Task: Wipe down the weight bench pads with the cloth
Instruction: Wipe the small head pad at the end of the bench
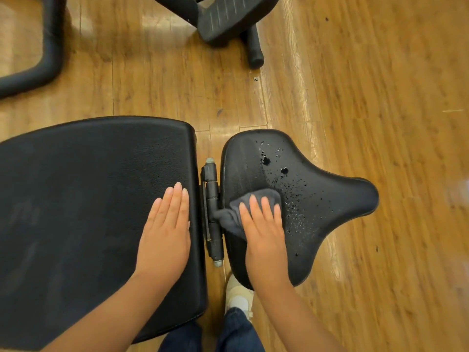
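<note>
The right hand (264, 232) presses a dark grey cloth (236, 214) flat-fingered onto the small black vinyl seat pad (317, 199); it should sweep right through the droplets (294, 209). The left hand (165, 229), fingers straight, braces the large black back pad (88, 199), holding nothing

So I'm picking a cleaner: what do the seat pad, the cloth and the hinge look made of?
Seat pad: black vinyl or faux leather, semi-gloss; droplets bead on it. Cloth: soft dark grey fabric, matte and bunched, maybe microfibre. Hinge: black-painted metal, with bare grey ends.
</note>
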`<state>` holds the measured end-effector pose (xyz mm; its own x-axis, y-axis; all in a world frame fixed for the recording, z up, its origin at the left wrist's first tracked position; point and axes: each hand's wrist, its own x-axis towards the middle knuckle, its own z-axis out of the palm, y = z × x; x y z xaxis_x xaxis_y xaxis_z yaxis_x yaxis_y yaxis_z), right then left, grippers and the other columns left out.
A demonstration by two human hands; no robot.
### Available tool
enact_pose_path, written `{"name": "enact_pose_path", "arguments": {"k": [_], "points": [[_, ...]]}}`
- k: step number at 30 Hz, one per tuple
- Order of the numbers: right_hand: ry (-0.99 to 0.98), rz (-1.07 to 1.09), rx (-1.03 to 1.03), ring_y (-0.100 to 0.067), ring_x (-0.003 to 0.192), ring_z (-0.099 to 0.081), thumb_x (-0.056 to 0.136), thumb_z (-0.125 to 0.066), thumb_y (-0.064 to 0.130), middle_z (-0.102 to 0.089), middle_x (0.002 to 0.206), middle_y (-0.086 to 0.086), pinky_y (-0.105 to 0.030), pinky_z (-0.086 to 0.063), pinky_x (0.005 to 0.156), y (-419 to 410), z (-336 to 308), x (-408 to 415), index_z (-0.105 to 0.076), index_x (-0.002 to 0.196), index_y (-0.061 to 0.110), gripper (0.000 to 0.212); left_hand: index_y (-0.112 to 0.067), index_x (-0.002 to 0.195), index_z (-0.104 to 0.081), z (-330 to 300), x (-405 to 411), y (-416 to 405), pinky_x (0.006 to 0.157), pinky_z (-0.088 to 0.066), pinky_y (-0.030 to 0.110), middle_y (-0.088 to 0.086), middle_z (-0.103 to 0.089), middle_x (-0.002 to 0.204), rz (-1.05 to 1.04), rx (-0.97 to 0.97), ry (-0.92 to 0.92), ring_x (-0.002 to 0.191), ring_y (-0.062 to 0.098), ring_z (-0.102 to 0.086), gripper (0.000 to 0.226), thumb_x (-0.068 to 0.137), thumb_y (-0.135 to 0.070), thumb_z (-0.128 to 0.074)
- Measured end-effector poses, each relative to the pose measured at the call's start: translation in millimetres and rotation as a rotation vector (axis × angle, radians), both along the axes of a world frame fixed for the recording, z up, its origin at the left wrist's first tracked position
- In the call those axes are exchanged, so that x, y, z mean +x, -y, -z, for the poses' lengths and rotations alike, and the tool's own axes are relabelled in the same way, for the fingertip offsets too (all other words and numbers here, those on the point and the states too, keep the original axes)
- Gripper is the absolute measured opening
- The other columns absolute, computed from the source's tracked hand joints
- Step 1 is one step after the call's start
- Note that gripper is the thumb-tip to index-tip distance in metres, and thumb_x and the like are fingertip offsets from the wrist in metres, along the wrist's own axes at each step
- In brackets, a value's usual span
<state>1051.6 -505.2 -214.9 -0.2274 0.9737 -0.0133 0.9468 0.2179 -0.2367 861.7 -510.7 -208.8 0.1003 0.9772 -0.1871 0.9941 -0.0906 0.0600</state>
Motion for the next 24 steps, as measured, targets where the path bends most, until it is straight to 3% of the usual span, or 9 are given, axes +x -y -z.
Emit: {"name": "enact_pose_path", "arguments": {"k": [2, 4, 8, 10, 13, 17, 21, 24], "points": [[-0.002, 0.014, -0.014, -0.042, 0.122, -0.047, 0.063, -0.052, -0.007, -0.057, 0.126, -0.020, -0.054, -0.022, 0.111, -28.4, -4.8, -6.7, -0.055, 0.122, 0.003, 0.060, 0.003, 0.142, -0.028, -0.6, -0.5, 0.2, 0.114, -0.007, 0.039, 0.021, -0.027, 0.150, -0.002, -0.001, 0.004, 0.139, 0.031, -0.025, 0.056, 0.092, -0.021, -0.027], [-0.009, 0.015, -0.027, -0.043, 0.123, -0.045, 0.065, -0.049, -0.009, -0.055, 0.128, -0.021, -0.056, -0.020, 0.106, -56.0, -10.7, -9.7, -0.057, 0.121, 0.000, 0.057, 0.003, 0.142, -0.028, -1.2, -0.6, -0.1, 0.114, -0.006, 0.038, 0.021, -0.028, 0.150, -0.007, -0.003, 0.002, 0.139, 0.031, -0.025, 0.056, 0.092, -0.022, -0.026], [0.018, 0.037, -0.095, -0.033, 0.141, -0.015, 0.085, -0.043, -0.010, -0.029, 0.150, -0.014, -0.043, 0.001, 0.117, -115.8, -22.6, -17.1, -0.035, 0.141, 0.007, 0.059, 0.003, 0.143, -0.026, -0.2, -0.4, 0.5, 0.114, -0.006, 0.039, 0.020, -0.026, 0.150, -0.009, 0.000, 0.001, 0.140, 0.031, -0.024, 0.056, 0.092, -0.022, -0.024], [0.039, 0.056, -0.132, -0.029, 0.142, -0.012, 0.088, -0.040, -0.007, -0.028, 0.151, -0.012, -0.041, 0.001, 0.117, -145.6, -25.8, -21.1, -0.035, 0.140, 0.010, 0.055, 0.002, 0.143, -0.025, 0.2, -0.3, 0.8, 0.114, -0.007, 0.039, 0.020, -0.026, 0.151, -0.011, 0.002, 0.004, 0.140, 0.030, -0.023, 0.056, 0.093, -0.022, -0.023], [0.061, 0.069, -0.122, -0.030, 0.135, -0.026, 0.085, -0.040, -0.007, -0.049, 0.132, -0.013, -0.042, -0.005, 0.115, -166.6, -25.0, -24.5, -0.054, 0.117, 0.007, 0.038, 0.003, 0.142, -0.026, 0.9, 0.3, 0.5, 0.114, -0.008, 0.039, 0.020, -0.028, 0.150, -0.014, 0.009, 0.010, 0.139, 0.030, -0.025, 0.056, 0.092, -0.021, -0.024], [0.065, 0.085, -0.109, -0.029, 0.122, -0.038, 0.081, -0.041, -0.006, -0.058, 0.108, -0.010, -0.045, -0.010, 0.114, -165.5, -22.6, -28.6, -0.058, 0.096, 0.008, 0.027, 0.002, 0.142, -0.028, 1.5, 0.5, 1.1, 0.113, -0.012, 0.040, 0.020, -0.029, 0.149, -0.011, 0.034, 0.010, 0.138, 0.030, -0.027, 0.053, 0.093, -0.017, -0.035], [0.092, -0.122, -0.199, -0.027, 0.138, -0.022, 0.083, -0.046, -0.002, -0.044, 0.139, -0.006, -0.044, 0.001, 0.115, -161.4, -25.8, -27.1, -0.053, 0.121, 0.012, 0.040, 0.001, 0.143, -0.026, 2.5, -0.4, 1.2, 0.112, -0.014, 0.041, 0.020, -0.028, 0.150, -0.010, 0.021, 0.010, 0.139, 0.030, -0.025, 0.056, 0.091, -0.019, -0.031], [0.134, -0.306, -0.255, -0.027, 0.141, -0.015, 0.084, -0.048, 0.001, -0.034, 0.147, -0.008, -0.041, 0.006, 0.114, -140.9, -31.4, -29.5, -0.046, 0.132, 0.010, 0.049, 0.002, 0.143, -0.025, 2.6, -0.6, 1.6, 0.114, -0.010, 0.040, 0.020, -0.027, 0.150, -0.006, 0.022, -0.004, 0.139, 0.030, -0.025, 0.057, 0.090, -0.019, -0.029]]}}
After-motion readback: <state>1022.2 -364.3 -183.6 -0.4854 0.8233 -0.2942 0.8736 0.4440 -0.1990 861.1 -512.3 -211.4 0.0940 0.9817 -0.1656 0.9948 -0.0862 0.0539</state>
